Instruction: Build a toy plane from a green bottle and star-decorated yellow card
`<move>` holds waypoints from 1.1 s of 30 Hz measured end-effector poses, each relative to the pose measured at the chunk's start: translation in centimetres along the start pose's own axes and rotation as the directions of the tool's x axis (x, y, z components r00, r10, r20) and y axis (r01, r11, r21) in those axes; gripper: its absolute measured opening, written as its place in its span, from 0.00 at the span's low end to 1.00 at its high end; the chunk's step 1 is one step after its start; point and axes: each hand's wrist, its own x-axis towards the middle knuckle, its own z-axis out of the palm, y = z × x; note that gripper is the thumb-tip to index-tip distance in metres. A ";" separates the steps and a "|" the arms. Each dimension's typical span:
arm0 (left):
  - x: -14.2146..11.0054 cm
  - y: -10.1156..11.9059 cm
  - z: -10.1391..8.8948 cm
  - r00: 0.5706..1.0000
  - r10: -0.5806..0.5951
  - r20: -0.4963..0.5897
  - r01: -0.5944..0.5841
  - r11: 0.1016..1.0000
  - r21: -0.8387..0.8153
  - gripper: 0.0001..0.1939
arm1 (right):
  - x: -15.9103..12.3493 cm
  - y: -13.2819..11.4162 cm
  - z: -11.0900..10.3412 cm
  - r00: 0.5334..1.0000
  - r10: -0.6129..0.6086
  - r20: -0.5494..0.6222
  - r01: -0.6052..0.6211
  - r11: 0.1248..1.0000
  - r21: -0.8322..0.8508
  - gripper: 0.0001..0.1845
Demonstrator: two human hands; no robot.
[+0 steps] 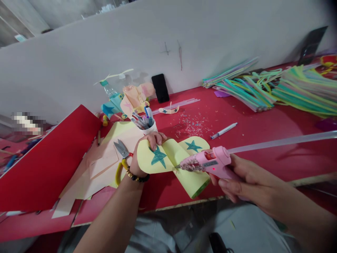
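Note:
My left hand (154, 140) grips a yellow paper plane (172, 147), a rolled tube with rounded wings that carry green-blue stars. Its fingers curl over the top of the left wing and the tube. My right hand (239, 181) is wrapped round a pink hot glue gun (210, 162) with a lit red light. The nozzle touches or nearly touches the seam between the left wing and the tube. A long translucent glue stick (284, 141) sticks out of the gun's back, to the right. The tube's open end points down toward me.
Scissors (121, 149) lie on paper sheets (102, 168) at the left, near a cup of markers (150, 130). A red board (50, 168) leans at far left. Behind are finished-looking craft planes (134, 96), a phone (160, 88), a pen (223, 130) and bundled coloured sticks (244, 93).

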 end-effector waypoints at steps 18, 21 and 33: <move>-0.3 0.8 0.5 0.997 -0.064 -0.034 0.065 0.997 0.037 0.19 | 0.7 0.1 -0.4 0.997 -0.018 0.080 0.005 0.987 0.158 0.17; -0.2 0.7 0.4 0.998 -0.056 -0.011 0.057 0.998 0.022 0.19 | 0.4 0.1 -0.5 0.996 0.035 0.077 -0.043 0.993 0.113 0.16; 0.1 0.8 1.2 0.997 -0.025 -0.077 0.032 0.996 0.088 0.21 | 0.2 -1.4 -0.5 1.000 0.020 0.021 -0.023 0.985 0.169 0.13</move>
